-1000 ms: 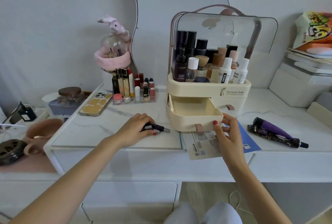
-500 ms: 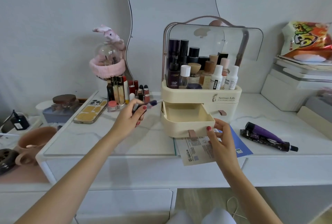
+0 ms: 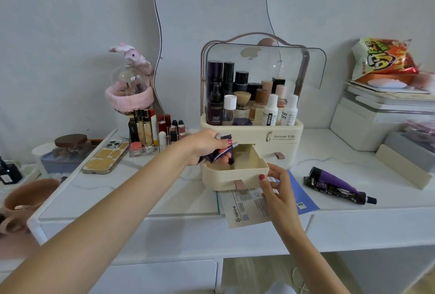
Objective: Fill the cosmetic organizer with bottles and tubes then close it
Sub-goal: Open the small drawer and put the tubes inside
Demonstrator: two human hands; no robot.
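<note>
A cream cosmetic organizer (image 3: 286, 137) stands mid-table, its clear lid (image 3: 263, 67) raised and its top tray packed with several bottles (image 3: 242, 103). Its lower left drawer (image 3: 235, 174) is pulled out. My left hand (image 3: 207, 145) hovers over the drawer's left side, shut on small dark purple tubes (image 3: 221, 153) pointing down into it. My right hand (image 3: 277, 187) grips the drawer's front right corner, thumb on the front panel. Two purple and black tubes (image 3: 336, 185) lie on the table to the right.
Papers and a blue booklet (image 3: 249, 204) lie under the drawer's front. A lipstick rack (image 3: 153, 133), a phone (image 3: 106, 157) and a jar (image 3: 70, 145) stand to the left. White boxes (image 3: 367, 124) with a snack bag (image 3: 383, 58) sit at the right.
My left hand lifted the small tubes off the table and carried them right, to above the open drawer. My right hand stayed on the drawer's front corner.
</note>
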